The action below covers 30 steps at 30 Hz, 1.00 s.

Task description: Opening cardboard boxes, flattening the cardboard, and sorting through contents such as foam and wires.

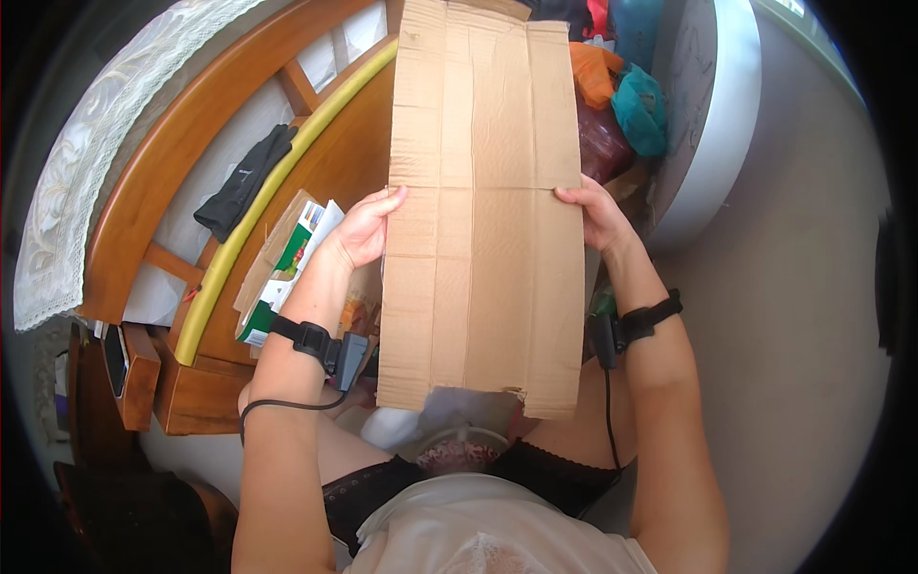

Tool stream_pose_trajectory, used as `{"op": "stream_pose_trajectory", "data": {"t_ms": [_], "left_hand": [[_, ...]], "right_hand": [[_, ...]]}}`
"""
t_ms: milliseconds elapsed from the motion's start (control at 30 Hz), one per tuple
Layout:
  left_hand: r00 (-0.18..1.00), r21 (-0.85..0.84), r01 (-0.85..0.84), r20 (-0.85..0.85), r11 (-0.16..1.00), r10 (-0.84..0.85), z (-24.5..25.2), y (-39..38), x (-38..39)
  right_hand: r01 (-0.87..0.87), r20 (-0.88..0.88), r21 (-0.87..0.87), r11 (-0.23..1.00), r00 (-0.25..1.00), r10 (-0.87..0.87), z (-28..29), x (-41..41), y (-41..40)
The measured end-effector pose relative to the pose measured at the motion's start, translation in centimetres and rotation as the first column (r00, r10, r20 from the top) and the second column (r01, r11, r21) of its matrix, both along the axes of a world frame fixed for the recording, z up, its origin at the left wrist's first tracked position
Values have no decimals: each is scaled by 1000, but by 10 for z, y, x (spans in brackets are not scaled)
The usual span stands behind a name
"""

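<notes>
A long flattened sheet of brown corrugated cardboard (484, 229) is held up in front of me, with fold creases running along and across it. Its lower edge is torn and notched. My left hand (366, 226) grips the left edge, thumb on the near face. On the opposite edge, at about the same height, my right hand (601, 212) pinches the sheet the same way. The fingers behind the cardboard are hidden. Each forearm wears a black strap with a small cabled device.
At left, flattened printed cartons (283, 280) lean by a wooden cabinet (165, 380). A black cloth item (247, 183) lies across the wooden frame, near a yellow edge strip (237, 233). Orange (595, 72) and teal plastic bags (640, 111) sit at the back right, beside a white curved panel (724, 129).
</notes>
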<state>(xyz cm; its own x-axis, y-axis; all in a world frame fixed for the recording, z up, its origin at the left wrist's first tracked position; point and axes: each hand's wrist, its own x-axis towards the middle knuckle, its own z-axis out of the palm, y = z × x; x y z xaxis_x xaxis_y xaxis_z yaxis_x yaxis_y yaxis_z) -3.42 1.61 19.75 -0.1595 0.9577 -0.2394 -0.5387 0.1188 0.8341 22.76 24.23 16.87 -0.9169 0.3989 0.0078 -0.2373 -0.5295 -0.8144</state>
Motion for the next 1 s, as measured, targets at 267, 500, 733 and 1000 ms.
{"op": "stream_pose_trajectory", "data": {"t_ms": [267,500,733,1000], "left_hand": [[998,110,-50,41,993,45,-1,2,-4],[996,147,-80,48,986,73,3,-2,2],[996,142,-87,13,986,86,1,2,4],[966,-33,-141,-223,989,130,-4,9,11]], "right_hand": [[-5,-99,-21,1000,995,3,-3,-5,-4],[-44,-163,-30,999,986,39,1,-3,-5],[61,-90,7,998,994,-60,-4,-9,-7],[164,195,69,984,965,-175,-5,-8,-5]]}}
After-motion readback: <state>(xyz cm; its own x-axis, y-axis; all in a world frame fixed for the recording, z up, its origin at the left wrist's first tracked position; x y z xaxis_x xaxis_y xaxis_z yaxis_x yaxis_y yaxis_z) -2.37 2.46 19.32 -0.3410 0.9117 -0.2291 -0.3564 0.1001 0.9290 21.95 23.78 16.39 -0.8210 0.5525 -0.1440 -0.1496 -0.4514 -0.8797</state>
